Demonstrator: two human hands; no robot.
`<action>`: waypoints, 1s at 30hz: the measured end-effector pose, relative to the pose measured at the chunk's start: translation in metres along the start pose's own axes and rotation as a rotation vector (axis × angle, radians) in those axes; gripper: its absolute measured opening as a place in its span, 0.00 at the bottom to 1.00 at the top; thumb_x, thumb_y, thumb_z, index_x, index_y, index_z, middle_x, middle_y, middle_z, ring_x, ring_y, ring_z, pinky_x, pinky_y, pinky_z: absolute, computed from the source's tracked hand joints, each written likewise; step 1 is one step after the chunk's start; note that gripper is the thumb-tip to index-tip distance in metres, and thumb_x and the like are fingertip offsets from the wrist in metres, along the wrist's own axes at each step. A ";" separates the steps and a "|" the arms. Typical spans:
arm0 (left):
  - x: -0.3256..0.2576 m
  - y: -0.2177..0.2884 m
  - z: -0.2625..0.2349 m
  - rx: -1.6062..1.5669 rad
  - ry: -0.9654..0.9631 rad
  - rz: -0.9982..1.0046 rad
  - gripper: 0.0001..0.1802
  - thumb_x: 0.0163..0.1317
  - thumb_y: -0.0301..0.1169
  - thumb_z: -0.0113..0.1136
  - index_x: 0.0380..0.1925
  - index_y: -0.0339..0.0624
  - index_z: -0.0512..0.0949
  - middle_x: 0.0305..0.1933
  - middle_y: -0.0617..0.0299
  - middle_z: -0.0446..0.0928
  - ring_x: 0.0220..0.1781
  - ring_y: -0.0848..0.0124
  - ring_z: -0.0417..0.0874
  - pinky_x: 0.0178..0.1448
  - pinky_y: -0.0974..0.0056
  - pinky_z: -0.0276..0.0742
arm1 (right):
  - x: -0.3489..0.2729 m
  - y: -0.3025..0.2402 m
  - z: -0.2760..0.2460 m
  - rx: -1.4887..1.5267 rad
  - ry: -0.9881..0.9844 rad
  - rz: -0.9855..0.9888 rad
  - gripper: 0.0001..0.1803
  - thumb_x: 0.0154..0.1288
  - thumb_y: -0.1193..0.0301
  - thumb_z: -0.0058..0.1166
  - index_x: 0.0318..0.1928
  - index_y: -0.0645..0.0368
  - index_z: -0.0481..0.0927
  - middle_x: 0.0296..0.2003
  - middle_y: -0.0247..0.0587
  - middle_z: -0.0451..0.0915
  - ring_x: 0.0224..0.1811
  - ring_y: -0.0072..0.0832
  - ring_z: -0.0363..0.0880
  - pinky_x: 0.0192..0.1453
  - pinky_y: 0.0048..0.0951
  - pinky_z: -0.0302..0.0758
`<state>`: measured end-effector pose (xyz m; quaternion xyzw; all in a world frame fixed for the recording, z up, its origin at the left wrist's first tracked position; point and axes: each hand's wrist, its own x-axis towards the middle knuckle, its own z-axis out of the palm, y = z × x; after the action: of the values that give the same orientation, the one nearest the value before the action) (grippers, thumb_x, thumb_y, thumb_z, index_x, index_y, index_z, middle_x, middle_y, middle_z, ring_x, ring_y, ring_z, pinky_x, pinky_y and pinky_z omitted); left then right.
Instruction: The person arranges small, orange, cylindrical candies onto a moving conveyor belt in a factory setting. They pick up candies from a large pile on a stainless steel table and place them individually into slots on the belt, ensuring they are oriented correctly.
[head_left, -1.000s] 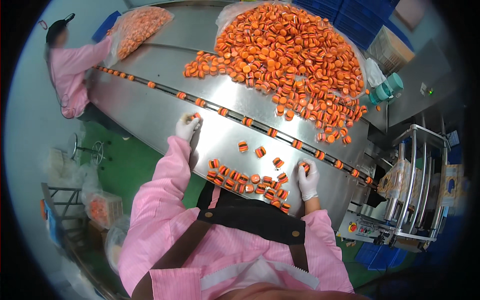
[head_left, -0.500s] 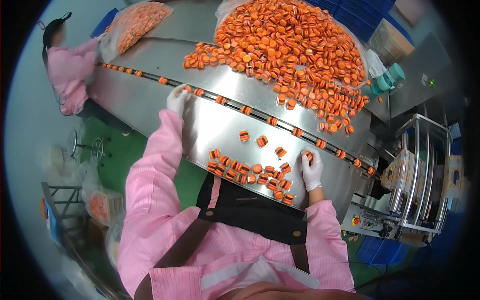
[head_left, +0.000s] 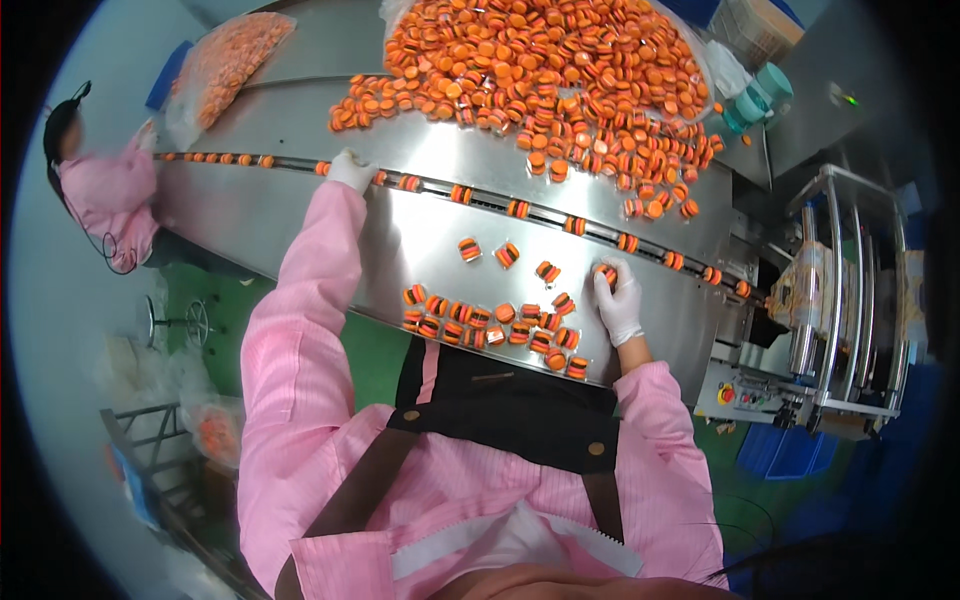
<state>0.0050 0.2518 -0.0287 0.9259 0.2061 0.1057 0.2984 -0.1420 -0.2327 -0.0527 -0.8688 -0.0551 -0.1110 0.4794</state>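
L hand, in a white glove, is over the conveyor track, fingers down at the channel. Can't tell if its grip has anything in it; the back of the glove hides the fingertips. One sweet in the track is just L of it, another just R.

R hand, also gloved, is low over the near part of the steel surface, grip closed on a burger-shaped sweet btwn thumb & fingers.

More of the same orange sweets, w/ red & dark layers, sit btwn the hands near the front edge: a loose cluster, plus 3 set a bit apart behind it, incl. one farthest L. Some show clear wrappers. Track carries a spaced row of sweets, running diag. from far L down to the packing machine on the R.

Beyond the track: big heap of sweets, partly in a clear bag, spilling fwd onto the surface. Teal container stands R of the heap. Far L, another full clear bag lies by a blue crate; co-worker in a pink top is at that end, near the track.
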 end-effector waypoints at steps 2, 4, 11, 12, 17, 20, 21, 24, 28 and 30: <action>-0.019 0.018 0.005 -0.121 -0.060 0.071 0.20 0.52 0.35 0.67 0.42 0.35 0.77 0.34 0.55 0.80 0.34 0.67 0.81 0.40 0.63 0.77 | 0.002 -0.001 0.001 0.004 0.015 -0.026 0.13 0.59 0.71 0.54 0.44 0.62 0.77 0.36 0.49 0.82 0.40 0.40 0.83 0.47 0.32 0.77; -0.038 0.028 0.009 -0.126 -0.237 0.191 0.23 0.53 0.39 0.67 0.46 0.38 0.77 0.38 0.56 0.81 0.40 0.67 0.81 0.45 0.63 0.77 | 0.002 -0.002 0.002 0.024 0.025 -0.028 0.12 0.59 0.71 0.54 0.43 0.62 0.78 0.35 0.49 0.82 0.38 0.39 0.83 0.44 0.32 0.77; -0.131 0.087 0.020 0.007 -0.741 0.487 0.20 0.61 0.41 0.61 0.49 0.42 0.78 0.42 0.57 0.78 0.41 0.69 0.79 0.47 0.64 0.76 | 0.002 0.000 0.003 0.057 0.027 0.012 0.12 0.59 0.70 0.54 0.42 0.62 0.78 0.33 0.49 0.82 0.35 0.38 0.83 0.42 0.31 0.77; -0.134 0.086 0.025 0.052 -0.750 0.567 0.19 0.62 0.39 0.61 0.50 0.42 0.78 0.42 0.57 0.77 0.41 0.69 0.79 0.47 0.65 0.76 | 0.003 0.000 0.003 0.061 0.028 0.013 0.12 0.59 0.70 0.54 0.42 0.62 0.78 0.33 0.49 0.82 0.35 0.37 0.83 0.42 0.31 0.77; -0.140 0.087 0.030 -0.135 -0.955 0.364 0.14 0.63 0.33 0.58 0.48 0.42 0.78 0.41 0.58 0.74 0.40 0.71 0.79 0.44 0.67 0.76 | 0.003 0.000 0.002 0.042 0.027 0.019 0.12 0.59 0.70 0.54 0.43 0.62 0.78 0.33 0.50 0.82 0.36 0.37 0.83 0.42 0.31 0.77; -0.133 0.081 0.023 -0.371 -0.901 0.146 0.11 0.65 0.29 0.55 0.47 0.42 0.78 0.39 0.60 0.76 0.38 0.73 0.79 0.41 0.68 0.77 | 0.002 0.004 0.003 0.058 0.022 0.033 0.12 0.59 0.70 0.54 0.43 0.62 0.78 0.33 0.50 0.82 0.36 0.38 0.83 0.43 0.31 0.77; -0.118 0.063 0.026 -0.500 -0.804 0.088 0.11 0.65 0.28 0.54 0.46 0.41 0.77 0.38 0.60 0.76 0.37 0.73 0.79 0.40 0.68 0.78 | 0.002 0.005 0.004 0.065 0.023 0.033 0.12 0.59 0.70 0.54 0.43 0.62 0.78 0.33 0.50 0.82 0.36 0.38 0.83 0.43 0.31 0.77; -0.069 0.026 0.020 -0.893 -0.452 -0.073 0.09 0.66 0.25 0.51 0.45 0.40 0.75 0.36 0.61 0.78 0.32 0.74 0.79 0.34 0.71 0.78 | 0.003 0.003 0.004 0.025 0.043 -0.029 0.13 0.59 0.70 0.54 0.43 0.61 0.78 0.33 0.50 0.82 0.36 0.40 0.83 0.43 0.32 0.77; -0.014 -0.004 0.005 -0.687 -0.184 -0.218 0.09 0.66 0.25 0.50 0.45 0.37 0.75 0.35 0.61 0.78 0.29 0.75 0.79 0.30 0.73 0.77 | 0.003 0.002 0.003 0.038 0.018 0.006 0.13 0.58 0.70 0.55 0.43 0.61 0.78 0.33 0.50 0.82 0.37 0.40 0.83 0.44 0.32 0.77; -0.002 -0.021 0.009 -0.539 -0.180 -0.232 0.10 0.66 0.27 0.52 0.45 0.36 0.75 0.34 0.60 0.79 0.30 0.74 0.80 0.31 0.72 0.77 | 0.002 0.001 0.002 0.040 0.011 0.022 0.13 0.58 0.70 0.55 0.43 0.61 0.78 0.33 0.50 0.82 0.37 0.39 0.83 0.44 0.32 0.77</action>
<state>-0.0001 0.2616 -0.0487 0.7894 0.2478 0.0392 0.5602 -0.1392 -0.2313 -0.0542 -0.8589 -0.0454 -0.1093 0.4982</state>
